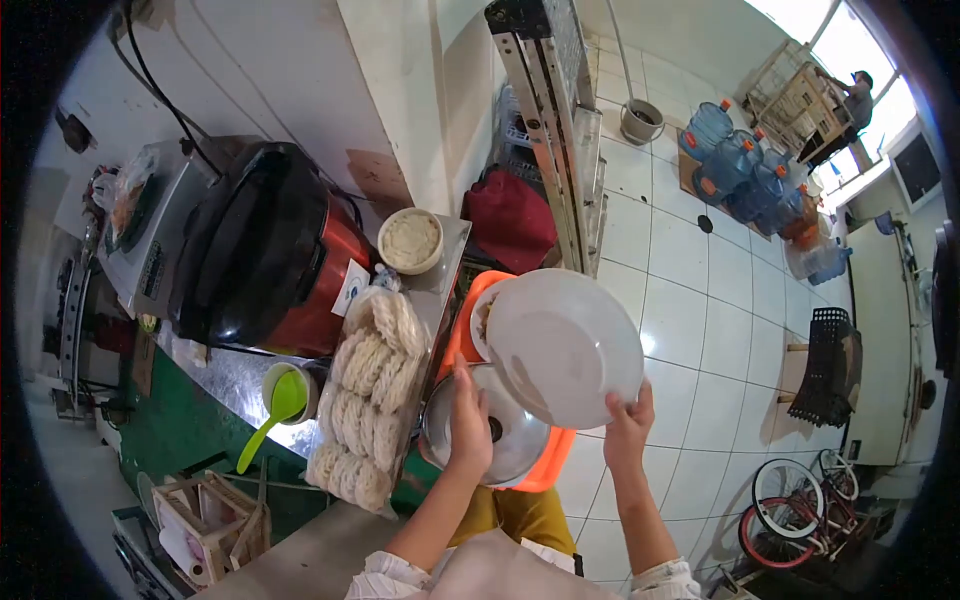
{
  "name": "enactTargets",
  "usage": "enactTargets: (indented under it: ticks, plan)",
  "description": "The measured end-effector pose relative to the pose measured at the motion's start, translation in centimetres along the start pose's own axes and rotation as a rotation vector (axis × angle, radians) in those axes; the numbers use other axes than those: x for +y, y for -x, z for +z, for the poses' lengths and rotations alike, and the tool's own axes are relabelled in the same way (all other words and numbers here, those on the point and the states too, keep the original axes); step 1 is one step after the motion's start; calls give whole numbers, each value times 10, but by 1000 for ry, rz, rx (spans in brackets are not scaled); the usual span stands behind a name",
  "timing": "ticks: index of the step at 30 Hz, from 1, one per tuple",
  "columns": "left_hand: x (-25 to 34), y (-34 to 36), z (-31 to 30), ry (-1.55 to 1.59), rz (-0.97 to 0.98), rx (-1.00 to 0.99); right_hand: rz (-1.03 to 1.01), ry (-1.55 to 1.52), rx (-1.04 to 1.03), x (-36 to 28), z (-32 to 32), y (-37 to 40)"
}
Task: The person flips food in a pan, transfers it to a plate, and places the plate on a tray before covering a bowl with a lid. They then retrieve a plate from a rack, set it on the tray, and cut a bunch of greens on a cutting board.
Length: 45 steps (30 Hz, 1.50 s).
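The pale plate (565, 345) is tilted over the orange tub (557, 462), the right hand (627, 428) pinching only its rim, perhaps to leave its face untouched. The left hand (470, 425), unclenched and grasping nothing, hovers above the silvery lid (518, 440); whether it touches is unclear.
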State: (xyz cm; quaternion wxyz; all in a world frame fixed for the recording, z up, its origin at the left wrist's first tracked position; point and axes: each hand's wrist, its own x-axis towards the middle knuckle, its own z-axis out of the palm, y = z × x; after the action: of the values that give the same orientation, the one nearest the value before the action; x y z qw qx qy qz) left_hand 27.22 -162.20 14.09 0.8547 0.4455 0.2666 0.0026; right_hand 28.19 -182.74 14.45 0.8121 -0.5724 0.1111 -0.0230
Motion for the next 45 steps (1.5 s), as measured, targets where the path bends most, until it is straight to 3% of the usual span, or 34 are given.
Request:
enactTargets:
  ticks: [7,19,22,28,31,33,37,43,45]
  plan:
    - [-58,-103,-29,-385,82,248,330,-450,-1,122,-25,-99]
    - [-89,-173,-42,-447,-168,380,497,-499,20,168,-24,-129]
    - [-82,-182,-47,-492,-137,363,486,-517,31,160,-19,-135]
    - [-59,-133,-50,-779,157,262,417,-473,52,147,-20,-142]
    - [-61,-74,-50,-1407,290,188,393,-477,69,146,-27,-145]
    - [-73,-36,-47,-1620,426,158,397,-483,76,147,-30,-145]
    - [-92,7,-50,-1590,258,108,398,-464,67,148,-27,-145]
    - [-115,11,-67,-1452,324,163,390,-392,26,160,-33,-145]
    - [-117,12,-69,-1482,425,193,377,-385,23,159,-30,-143]
